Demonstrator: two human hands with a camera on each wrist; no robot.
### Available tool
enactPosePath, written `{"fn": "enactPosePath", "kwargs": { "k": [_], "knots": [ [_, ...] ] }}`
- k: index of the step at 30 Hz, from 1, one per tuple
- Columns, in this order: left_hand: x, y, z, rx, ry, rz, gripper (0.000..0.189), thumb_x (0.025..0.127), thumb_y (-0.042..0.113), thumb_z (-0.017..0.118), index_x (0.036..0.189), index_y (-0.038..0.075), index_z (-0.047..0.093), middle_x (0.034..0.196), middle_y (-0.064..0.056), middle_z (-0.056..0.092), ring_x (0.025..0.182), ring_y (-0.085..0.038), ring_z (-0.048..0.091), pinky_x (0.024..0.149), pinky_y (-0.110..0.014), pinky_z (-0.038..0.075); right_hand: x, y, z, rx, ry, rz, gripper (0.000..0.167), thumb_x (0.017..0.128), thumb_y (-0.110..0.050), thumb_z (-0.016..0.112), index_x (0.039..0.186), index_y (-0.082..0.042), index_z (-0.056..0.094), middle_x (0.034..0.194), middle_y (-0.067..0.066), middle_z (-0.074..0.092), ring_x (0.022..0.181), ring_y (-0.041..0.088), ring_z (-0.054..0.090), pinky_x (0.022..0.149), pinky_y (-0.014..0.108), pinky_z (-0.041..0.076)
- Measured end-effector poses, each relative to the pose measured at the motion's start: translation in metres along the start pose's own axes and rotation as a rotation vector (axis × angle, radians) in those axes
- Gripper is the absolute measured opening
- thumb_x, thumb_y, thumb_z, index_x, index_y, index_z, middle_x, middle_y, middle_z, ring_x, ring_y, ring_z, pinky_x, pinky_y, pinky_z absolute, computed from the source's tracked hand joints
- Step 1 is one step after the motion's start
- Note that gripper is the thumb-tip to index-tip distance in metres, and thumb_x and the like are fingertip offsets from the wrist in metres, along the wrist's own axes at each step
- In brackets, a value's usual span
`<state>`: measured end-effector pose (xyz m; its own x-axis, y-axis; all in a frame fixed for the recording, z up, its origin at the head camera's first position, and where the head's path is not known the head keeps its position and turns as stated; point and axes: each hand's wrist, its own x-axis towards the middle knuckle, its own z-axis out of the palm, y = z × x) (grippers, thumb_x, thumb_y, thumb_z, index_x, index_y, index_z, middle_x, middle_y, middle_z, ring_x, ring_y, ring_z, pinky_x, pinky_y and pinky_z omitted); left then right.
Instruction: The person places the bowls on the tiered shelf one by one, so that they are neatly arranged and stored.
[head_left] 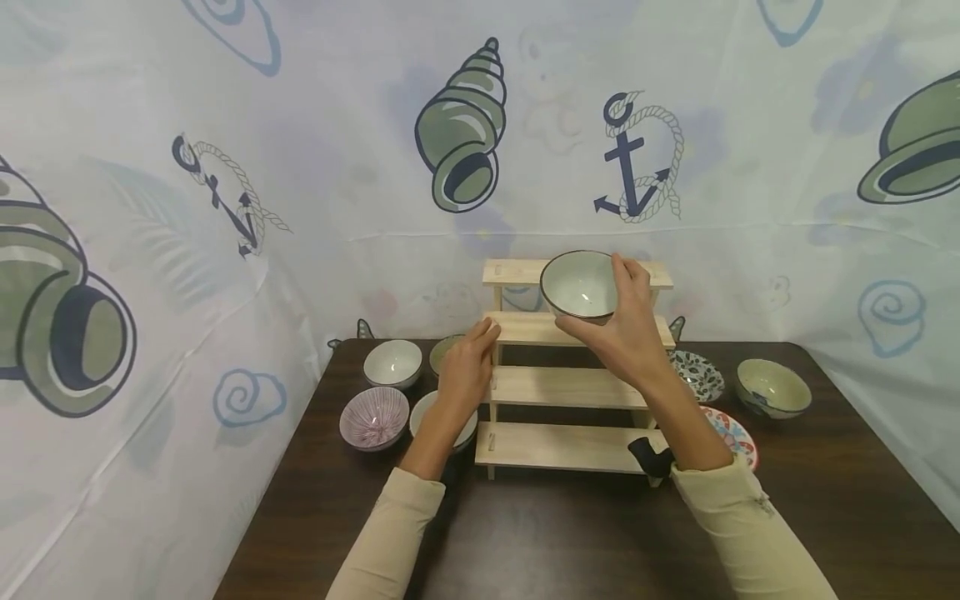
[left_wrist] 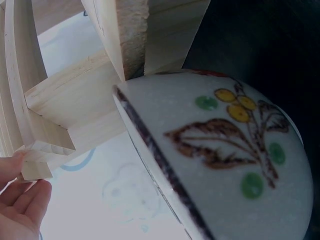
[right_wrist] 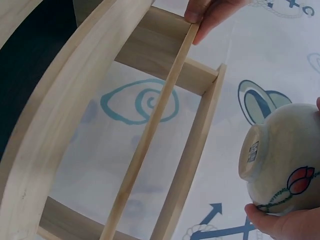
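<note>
My right hand (head_left: 628,337) grips a white bowl (head_left: 576,285) with a dark rim, fingers and thumb on opposite sides, in front of the top tier of a wooden stepped shelf (head_left: 555,450). The bowl is tilted so its inside faces the head camera. The right wrist view shows its foot and a red painted flower on its outer wall (right_wrist: 277,145). My left hand (head_left: 467,362) pinches the left end of the shelf's second tier from the top, thumb and fingers on its corner (left_wrist: 42,152). Close to the left wrist camera stands a white bowl with painted leaves (left_wrist: 235,150).
Left of the shelf on the dark table (head_left: 540,542) are a white bowl (head_left: 393,364), a purple-striped bowl (head_left: 374,418) and others partly hidden. To the right are a patterned dish (head_left: 697,375), a red-blue plate (head_left: 731,433), a greenish bowl (head_left: 774,387) and a black object (head_left: 649,457).
</note>
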<state>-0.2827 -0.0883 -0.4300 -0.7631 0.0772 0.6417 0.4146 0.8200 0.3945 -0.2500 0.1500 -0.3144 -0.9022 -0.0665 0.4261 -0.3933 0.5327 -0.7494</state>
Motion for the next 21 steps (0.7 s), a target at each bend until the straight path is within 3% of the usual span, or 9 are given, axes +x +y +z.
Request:
{"fn": "enactPosePath", "kwargs": {
  "k": [21],
  "knots": [
    [0.000, 0.000, -0.001, -0.004, 0.013, 0.005, 0.028, 0.101, 0.008, 0.063, 0.127, 0.007, 0.074, 0.137, -0.012, 0.069, 0.124, -0.032, 0.068, 0.092, -0.053, 0.059, 0.025, -0.006, 0.014, 0.021, 0.022, -0.057, 0.109, 0.078, -0.032, 0.086, 0.164, -0.007, 0.024, 0.164, 0.021, 0.020, 0.132, 0.043, 0.048, 0.106, 0.060, 0.050]
  ]
}}
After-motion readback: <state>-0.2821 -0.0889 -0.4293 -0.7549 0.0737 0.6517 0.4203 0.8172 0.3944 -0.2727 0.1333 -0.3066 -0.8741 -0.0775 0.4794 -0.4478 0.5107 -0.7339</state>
